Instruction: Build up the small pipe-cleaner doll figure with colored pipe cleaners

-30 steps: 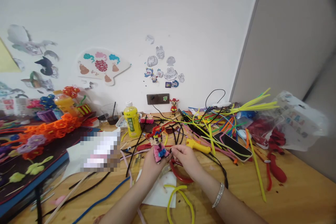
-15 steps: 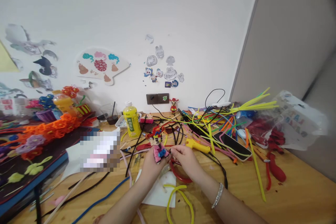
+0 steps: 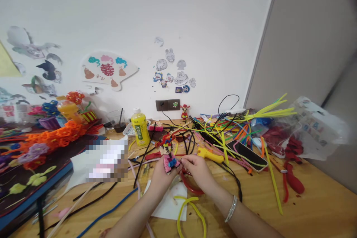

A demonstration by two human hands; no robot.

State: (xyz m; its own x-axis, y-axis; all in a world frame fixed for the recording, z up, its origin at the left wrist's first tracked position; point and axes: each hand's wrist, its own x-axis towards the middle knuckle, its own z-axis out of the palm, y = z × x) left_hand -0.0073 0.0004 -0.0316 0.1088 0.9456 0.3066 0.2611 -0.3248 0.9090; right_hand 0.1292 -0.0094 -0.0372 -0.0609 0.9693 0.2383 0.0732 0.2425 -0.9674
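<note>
A small doll [image 3: 167, 150] made of pipe cleaners, with a red and blue headpiece, pink body and blue patches, stands tilted in my left hand [image 3: 161, 175]. The fingers of that hand are wrapped round its lower part. At the doll's right side, my right hand [image 3: 196, 168] pinches with thumb and forefinger near its foot; a tiny dark bit shows at the fingertips, too small to name. Under the hands lie a white paper sheet [image 3: 170, 206] and red-handled scissors or a similar red loop [image 3: 192, 189]. A bent yellow pipe cleaner [image 3: 202, 217] lies nearer me.
A yellow glue gun [image 3: 210, 154] rests right of my hands, beside a phone [image 3: 247, 156] and a heap of coloured pipe cleaners [image 3: 237, 130]. A yellow drink bottle [image 3: 140, 128] stands behind left. Another small doll [image 3: 184, 112] stands by the wall. Orange pipe-cleaner flowers [image 3: 63, 137] fill the left.
</note>
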